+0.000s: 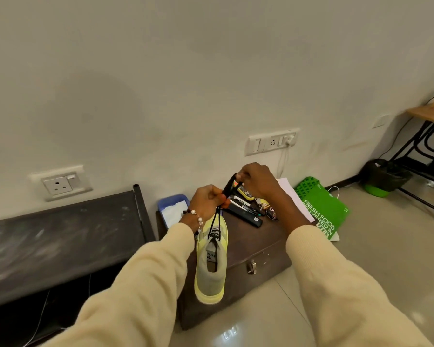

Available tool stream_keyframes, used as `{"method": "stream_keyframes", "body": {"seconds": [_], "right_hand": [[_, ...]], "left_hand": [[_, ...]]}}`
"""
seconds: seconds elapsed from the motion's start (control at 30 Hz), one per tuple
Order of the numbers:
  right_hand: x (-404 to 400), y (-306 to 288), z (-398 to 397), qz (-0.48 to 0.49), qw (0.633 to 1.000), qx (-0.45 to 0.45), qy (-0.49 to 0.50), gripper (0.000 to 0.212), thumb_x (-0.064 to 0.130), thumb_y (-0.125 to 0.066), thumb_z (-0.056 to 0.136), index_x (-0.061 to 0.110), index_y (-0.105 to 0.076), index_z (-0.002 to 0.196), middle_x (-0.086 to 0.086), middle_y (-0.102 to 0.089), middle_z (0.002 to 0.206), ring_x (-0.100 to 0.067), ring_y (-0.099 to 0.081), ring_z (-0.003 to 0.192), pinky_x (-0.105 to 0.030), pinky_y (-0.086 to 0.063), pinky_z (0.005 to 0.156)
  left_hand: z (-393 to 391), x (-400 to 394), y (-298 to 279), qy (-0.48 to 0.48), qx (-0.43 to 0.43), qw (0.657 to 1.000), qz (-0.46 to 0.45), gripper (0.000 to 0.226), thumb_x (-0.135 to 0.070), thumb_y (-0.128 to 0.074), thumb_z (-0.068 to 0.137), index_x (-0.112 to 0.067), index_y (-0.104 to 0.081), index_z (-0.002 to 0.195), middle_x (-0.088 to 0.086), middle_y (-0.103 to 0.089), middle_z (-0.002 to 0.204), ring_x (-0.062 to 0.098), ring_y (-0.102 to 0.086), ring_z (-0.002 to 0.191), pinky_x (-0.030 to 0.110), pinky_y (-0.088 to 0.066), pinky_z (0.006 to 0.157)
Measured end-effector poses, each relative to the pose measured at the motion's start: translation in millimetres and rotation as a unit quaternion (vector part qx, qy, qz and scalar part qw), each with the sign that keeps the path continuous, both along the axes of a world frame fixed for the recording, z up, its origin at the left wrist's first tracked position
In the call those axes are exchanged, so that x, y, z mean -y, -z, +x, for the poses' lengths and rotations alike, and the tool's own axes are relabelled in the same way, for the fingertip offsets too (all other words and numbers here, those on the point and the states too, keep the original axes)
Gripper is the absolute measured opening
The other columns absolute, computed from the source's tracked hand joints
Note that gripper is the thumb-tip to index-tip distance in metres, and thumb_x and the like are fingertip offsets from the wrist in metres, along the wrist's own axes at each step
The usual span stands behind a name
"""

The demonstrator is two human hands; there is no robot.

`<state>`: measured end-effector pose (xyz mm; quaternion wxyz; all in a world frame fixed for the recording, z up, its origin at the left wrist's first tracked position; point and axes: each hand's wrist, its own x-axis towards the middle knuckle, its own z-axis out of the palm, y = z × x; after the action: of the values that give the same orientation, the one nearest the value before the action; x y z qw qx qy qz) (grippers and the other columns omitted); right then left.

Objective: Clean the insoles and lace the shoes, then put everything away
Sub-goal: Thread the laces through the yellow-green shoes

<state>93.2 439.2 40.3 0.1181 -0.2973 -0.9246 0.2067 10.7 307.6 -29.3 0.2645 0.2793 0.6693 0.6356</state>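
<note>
While pinching black lace (228, 190), left hand (206, 204), right hand (257, 177), shoe (211, 259) dangling

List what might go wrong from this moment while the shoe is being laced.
1. The yellow shoe seems to hang from the black lace pinched by the left hand and right hand; a slip could drop it.
2. Swinging, it might knock the markers and polish tin off the brown trunk.

A dark brown trunk (251, 249) is standing on the tiled floor (361, 284), carrying a yellow shoe (212, 266) near, markers (246, 212) far, and a blue tray (172, 209) far left.
</note>
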Motion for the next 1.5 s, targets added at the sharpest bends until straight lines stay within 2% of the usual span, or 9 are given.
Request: {"method": "stream_keyframes", "body": {"seconds": [0.1, 0.27, 0.37, 0.5, 0.7, 0.83, 1.07, 1.27, 1.5], "right_hand": [[3.9, 32.7, 13.5, -0.149, 0.981, -0.108, 0.066, 0.019, 0.017, -0.051, 0.096, 0.01, -0.064, 0.084, -0.007, -0.063, 0.079, -0.017, -0.061, 0.066, -0.02, -0.042, 0.056], [37.8, 94.9, 22.2, -0.443, 0.865, -0.206, 0.116, 0.024, 0.017, -0.043, 0.101, 0.006, -0.063, 0.097, -0.012, -0.069, 0.083, -0.007, -0.054, 0.04, -0.017, -0.026, 0.034], [56.0, 119.5, 9.3, -0.543, 0.801, -0.234, 0.091, 0.024, 0.015, -0.039, 0.102, 0.006, -0.058, 0.091, -0.01, -0.07, 0.107, -0.01, -0.052, 0.042, -0.017, -0.022, 0.032], [65.6, 136.4, -6.0, -0.578, 0.785, -0.217, 0.046, 0.027, 0.021, -0.038, 0.103, 0.001, -0.056, 0.102, -0.002, -0.074, 0.092, -0.011, -0.045, 0.042, -0.017, -0.022, 0.032], [45.5, 133.5, -13.3, -0.456, 0.876, -0.157, 0.022, 0.018, 0.013, -0.049, 0.098, 0.001, -0.061, 0.099, -0.008, -0.068, 0.081, -0.01, -0.038, 0.05, -0.017, -0.031, 0.04], [31.1, 125.3, -15.5, -0.231, 0.97, -0.038, -0.065, 0.014, 0.016, -0.06, 0.091, 0.006, -0.069, 0.086, -0.012, -0.062, 0.073, -0.011, -0.047, 0.062, -0.026, -0.039, 0.06], [35.2, 118.7, -25.4, 0.011, 0.992, 0.058, -0.116, 0.02, 0.02, -0.061, 0.089, 0.014, -0.073, 0.104, -0.013, -0.07, 0.097, -0.028, -0.062, 0.091, -0.031, -0.047, 0.075], [31.3, 132.1, -35.8, -0.095, 0.995, 0.005, -0.032, 0.014, 0.009, -0.062, 0.085, -0.002, -0.071, 0.084, -0.017, -0.07, 0.081, -0.031, -0.067, 0.077, -0.045, -0.057, 0.072], [34.3, 132.4, -40.1, -0.311, 0.944, -0.08, 0.072, 0.01, 0.003, -0.066, 0.086, -0.001, -0.07, 0.094, -0.018, -0.067, 0.092, -0.027, -0.069, 0.072, -0.038, -0.06, 0.068]], "left_hand": [[-17.2, 2.5, -14.0, 0.026, -0.222, 0.965, -0.137, 0.008, -0.002, -0.071, 0.081, -0.009, -0.069, 0.085, 0.004, -0.069, 0.08, 0.014, -0.065, 0.076, 0.027, -0.049, 0.077], [-28.9, -7.3, -35.5, 0.127, -0.479, 0.828, -0.263, 0.014, -0.01, -0.07, 0.082, -0.016, -0.073, 0.095, 0.007, -0.071, 0.095, 0.022, -0.065, 0.089, 0.03, -0.05, 0.084], [-26.4, -13.9, -38.5, 0.165, -0.567, 0.747, -0.306, 0.014, -0.012, -0.062, 0.085, -0.017, -0.071, 0.095, 0.005, -0.069, 0.094, 0.023, -0.066, 0.085, 0.028, -0.048, 0.078], [-33.7, -12.8, -42.8, 0.193, -0.611, 0.695, -0.325, 0.016, -0.012, -0.058, 0.087, -0.015, -0.07, 0.097, 0.006, -0.067, 0.095, 0.024, -0.064, 0.086, 0.033, -0.051, 0.081], [-57.9, 11.1, -15.7, 0.087, -0.528, 0.781, -0.322, 0.016, -0.006, -0.063, 0.084, -0.014, -0.073, 0.095, 0.005, -0.072, 0.09, 0.022, -0.066, 0.084, 0.024, -0.047, 0.075], [-56.1, 26.5, 28.8, -0.006, -0.387, 0.865, -0.319, 0.012, -0.001, -0.062, 0.082, -0.003, -0.074, 0.082, 0.014, -0.071, 0.078, 0.028, -0.066, 0.077, 0.031, -0.052, 0.076], [-13.1, 15.7, 109.1, -0.064, -0.288, 0.905, -0.306, 0.018, -0.015, -0.058, 0.092, -0.005, -0.072, 0.096, 0.013, -0.07, 0.092, 0.031, -0.063, 0.091, 0.037, -0.051, 0.083], [11.5, 7.6, 128.2, -0.144, -0.241, 0.934, -0.223, 0.019, -0.02, -0.059, 0.091, -0.007, -0.073, 0.093, 0.013, -0.07, 0.084, 0.03, -0.062, 0.079, 0.033, -0.047, 0.072], [15.0, 8.3, 127.7, -0.111, -0.267, 0.936, -0.198, 0.025, -0.031, -0.064, 0.089, -0.006, -0.068, 0.091, 0.008, -0.064, 0.083, 0.023, -0.057, 0.075, 0.031, -0.045, 0.068]]}}
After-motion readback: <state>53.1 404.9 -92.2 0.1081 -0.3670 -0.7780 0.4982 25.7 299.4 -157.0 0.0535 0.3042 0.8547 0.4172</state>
